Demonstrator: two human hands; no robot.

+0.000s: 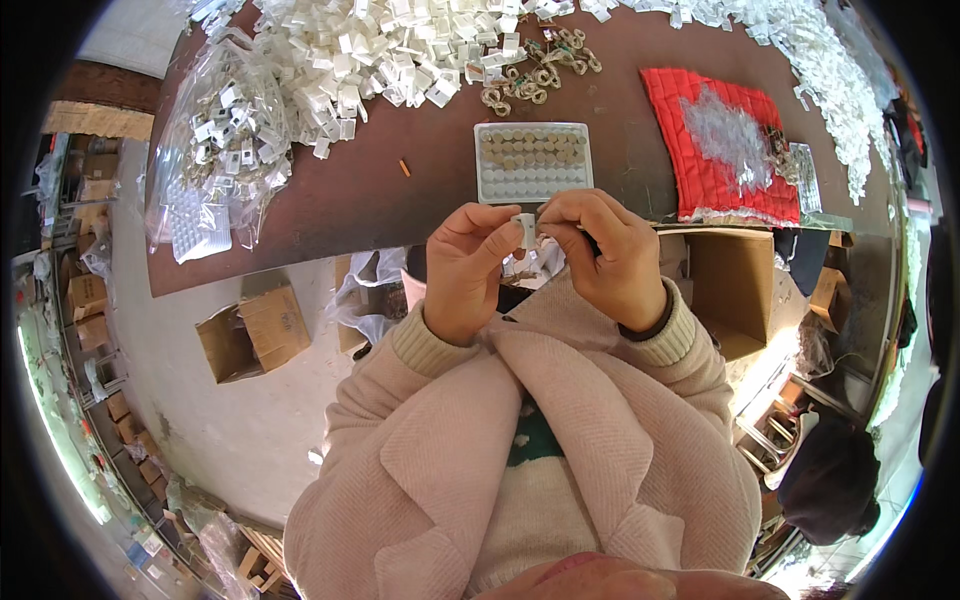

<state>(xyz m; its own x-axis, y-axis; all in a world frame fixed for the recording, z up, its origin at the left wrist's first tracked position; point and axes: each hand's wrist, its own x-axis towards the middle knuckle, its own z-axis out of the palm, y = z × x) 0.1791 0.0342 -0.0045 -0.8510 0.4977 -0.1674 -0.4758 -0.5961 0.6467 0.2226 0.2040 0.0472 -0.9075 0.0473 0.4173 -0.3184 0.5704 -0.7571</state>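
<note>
My left hand point(468, 268) and my right hand point(606, 255) meet close to my chest, just below the table's near edge. Between their fingertips they pinch a small white plastic piece point(524, 230); the left thumb and forefinger hold its left side, the right fingers press on its right side. Just beyond the hands, on the brown table point(400, 205), lies a white tray point(533, 162) filled with several rows of small tan round parts. A heap of white plastic pieces point(390, 50) spreads across the far part of the table.
A clear plastic bag of small parts point(220, 140) lies at the table's left. A red quilted cloth point(720, 145) with clear bits sits at the right, near more white pieces point(830, 70). Small metal rings point(535, 78) lie behind the tray. Open cardboard boxes point(255, 330) point(730, 290) stand on the floor.
</note>
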